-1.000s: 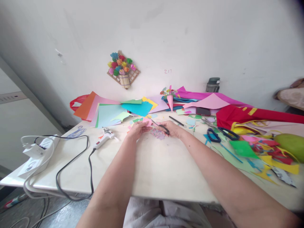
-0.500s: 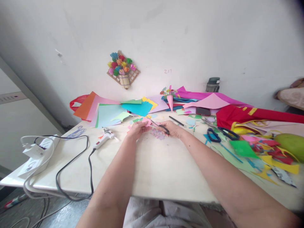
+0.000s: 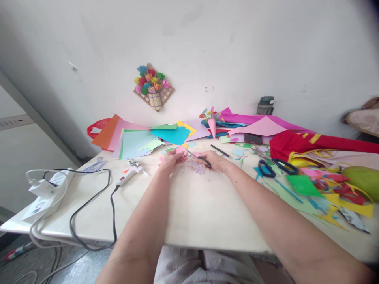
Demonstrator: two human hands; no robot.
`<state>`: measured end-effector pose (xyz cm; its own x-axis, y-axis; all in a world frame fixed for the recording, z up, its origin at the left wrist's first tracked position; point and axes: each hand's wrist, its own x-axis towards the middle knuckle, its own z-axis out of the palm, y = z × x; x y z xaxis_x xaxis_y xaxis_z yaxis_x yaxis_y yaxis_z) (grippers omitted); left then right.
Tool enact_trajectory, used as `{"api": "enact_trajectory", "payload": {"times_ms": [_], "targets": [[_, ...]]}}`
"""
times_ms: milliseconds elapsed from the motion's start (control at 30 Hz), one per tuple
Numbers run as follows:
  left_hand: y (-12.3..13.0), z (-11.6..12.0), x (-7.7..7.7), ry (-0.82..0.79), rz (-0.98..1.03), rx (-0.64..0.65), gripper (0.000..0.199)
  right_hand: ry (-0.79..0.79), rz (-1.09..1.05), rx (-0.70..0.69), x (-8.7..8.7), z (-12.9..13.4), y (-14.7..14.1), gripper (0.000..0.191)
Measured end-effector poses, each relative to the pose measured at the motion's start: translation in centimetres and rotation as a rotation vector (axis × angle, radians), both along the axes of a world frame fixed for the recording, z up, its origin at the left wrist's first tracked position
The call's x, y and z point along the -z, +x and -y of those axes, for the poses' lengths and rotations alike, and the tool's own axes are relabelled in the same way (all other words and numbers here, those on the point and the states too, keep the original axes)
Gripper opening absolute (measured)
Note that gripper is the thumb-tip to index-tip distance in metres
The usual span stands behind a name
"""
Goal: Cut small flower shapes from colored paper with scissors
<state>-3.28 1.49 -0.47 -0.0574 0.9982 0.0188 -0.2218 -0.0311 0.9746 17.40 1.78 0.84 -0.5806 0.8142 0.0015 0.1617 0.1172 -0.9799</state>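
Observation:
My left hand (image 3: 174, 160) pinches a small rounded piece of pink paper (image 3: 181, 151) over the middle of the table. Closed around the dark handles of a pair of scissors (image 3: 204, 160) is my right hand (image 3: 217, 161), with the blades pointing left toward the pink paper. Whether the blades touch the paper I cannot tell. Below and between the hands lies a small heap of paper scraps (image 3: 196, 167). A black pen (image 3: 221, 151) rests just beyond my right hand.
A white glue gun (image 3: 128, 176) with a black cord and a power strip (image 3: 49, 193) occupy the left. Coloured sheets (image 3: 137, 140) and a pink paper cone with flowers (image 3: 212, 127) line the back. Blue-handled scissors (image 3: 266, 168) and paper offcuts (image 3: 304, 185) lie right.
My left hand has shifted slightly left with the pink paper, which now sits a little farther from the scissors' tips. My right hand has hardly moved.

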Motion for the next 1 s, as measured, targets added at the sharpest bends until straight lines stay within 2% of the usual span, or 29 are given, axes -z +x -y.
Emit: {"api": "enact_trajectory", "payload": {"times_ms": [200, 333, 633, 800, 1000], "targets": [[-0.1, 0.1, -0.1, 0.115, -0.056, 0.027, 0.041, -0.076, -0.028, 0.007, -0.4, 0.4, 0.0, 0.022], [0.0, 0.4, -0.4, 0.113, -0.100, 0.049, 0.042, -0.102, -0.026, 0.036, -0.8, 0.6, 0.2, 0.020], [0.0, 0.7, -0.5, 0.052, -0.154, 0.257, 0.039, -0.030, 0.064, 0.037, -1.4, 0.9, 0.5, 0.022], [0.1, 1.1, -0.9, 0.044, -0.143, 0.285, 0.040, 0.032, 0.107, 0.045, -1.7, 1.0, 0.3, 0.026], [0.4, 1.5, -1.3, 0.028, -0.133, 0.292, 0.040, 0.079, 0.095, 0.038, -0.6, 0.1, 0.2, 0.030]]}}
